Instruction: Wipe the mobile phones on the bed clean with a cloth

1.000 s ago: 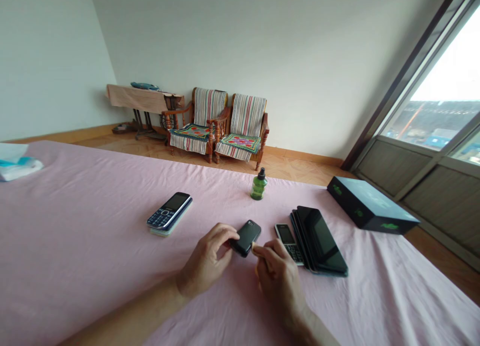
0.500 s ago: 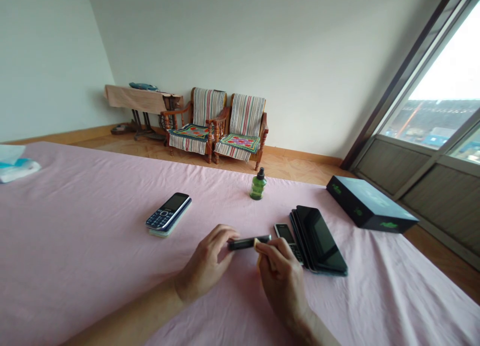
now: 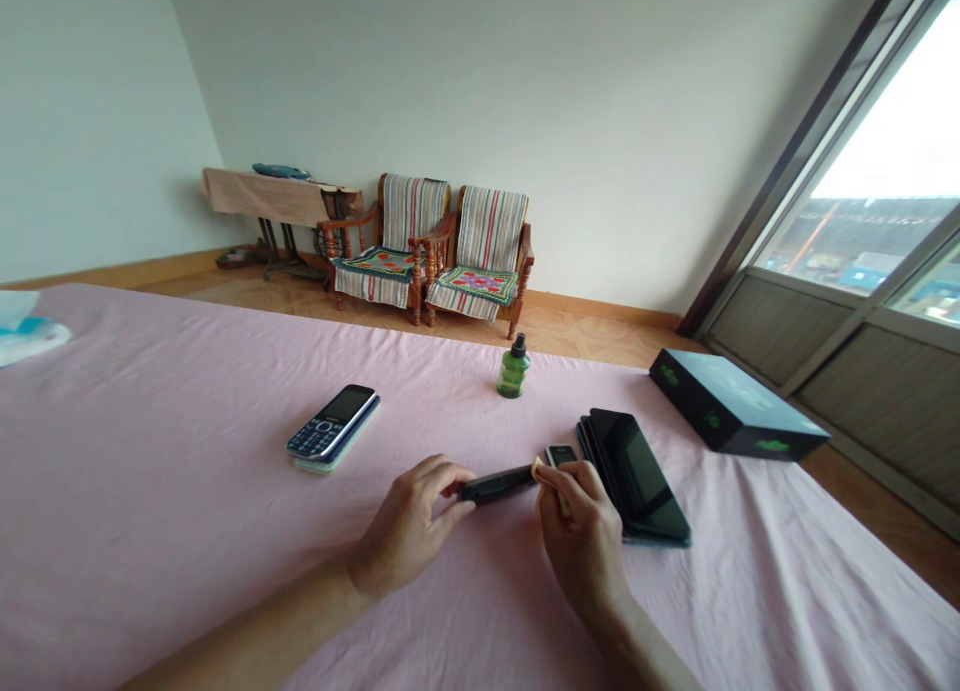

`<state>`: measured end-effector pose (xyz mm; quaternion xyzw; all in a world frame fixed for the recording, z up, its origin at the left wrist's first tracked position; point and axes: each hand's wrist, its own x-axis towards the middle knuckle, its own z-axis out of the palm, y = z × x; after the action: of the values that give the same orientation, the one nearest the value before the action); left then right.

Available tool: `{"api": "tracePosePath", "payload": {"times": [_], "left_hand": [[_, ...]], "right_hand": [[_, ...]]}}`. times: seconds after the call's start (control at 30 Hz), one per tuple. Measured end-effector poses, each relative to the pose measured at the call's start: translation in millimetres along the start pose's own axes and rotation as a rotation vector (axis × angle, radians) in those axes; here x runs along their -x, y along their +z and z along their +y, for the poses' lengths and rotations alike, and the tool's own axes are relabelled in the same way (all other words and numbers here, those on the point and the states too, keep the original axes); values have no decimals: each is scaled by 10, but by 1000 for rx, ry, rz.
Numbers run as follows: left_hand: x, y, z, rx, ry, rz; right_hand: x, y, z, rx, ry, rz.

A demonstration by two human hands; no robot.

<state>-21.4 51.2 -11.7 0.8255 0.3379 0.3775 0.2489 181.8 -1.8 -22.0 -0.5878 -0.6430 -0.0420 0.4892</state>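
Note:
My left hand (image 3: 414, 519) pinches one end of a dark phone (image 3: 498, 485), seen nearly edge-on above the pink sheet. At the phone's other end, my right hand (image 3: 581, 531) is closed on a small yellowish cloth (image 3: 537, 468), which touches the phone's edge. Most of the cloth is hidden in the fingers. Just behind the right hand lies a silver keypad phone (image 3: 561, 455), partly covered by that hand. Right beside it, several dark flat devices are stacked, with a black tablet (image 3: 637, 471) on top.
Left of my hands, a dark blue keypad phone (image 3: 334, 421) rests on other thin devices. A green spray bottle (image 3: 513, 369) stands upright ahead. A black box (image 3: 735, 411) lies at the right edge, a tissue pack (image 3: 34, 339) at far left. Two wooden chairs (image 3: 480, 256) stand beyond.
My right hand has slid right with the cloth to the phone's far end, covering more of the silver phone. The dark phone is tilted differently in my left hand.

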Motion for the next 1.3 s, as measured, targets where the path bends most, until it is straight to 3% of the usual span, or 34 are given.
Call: {"api": "tracePosePath", "payload": {"times": [0.33, 0.57, 0.93, 1.1, 1.3], "left_hand": [[-26, -9, 63, 50, -14, -17], [-29, -11, 45, 85, 14, 1], [-19, -4, -12, 2, 9, 4], [-20, -3, -5, 9, -1, -1], [-40, -11, 40, 56, -4, 6]], "right_hand": [[154, 237, -128, -28, -144, -130], [145, 222, -311, -139, -245, -309], [-4, 1, 50, 186, -12, -107], [7, 65, 27, 102, -76, -80], [139, 228, -236, -49, -213, -209]]}}
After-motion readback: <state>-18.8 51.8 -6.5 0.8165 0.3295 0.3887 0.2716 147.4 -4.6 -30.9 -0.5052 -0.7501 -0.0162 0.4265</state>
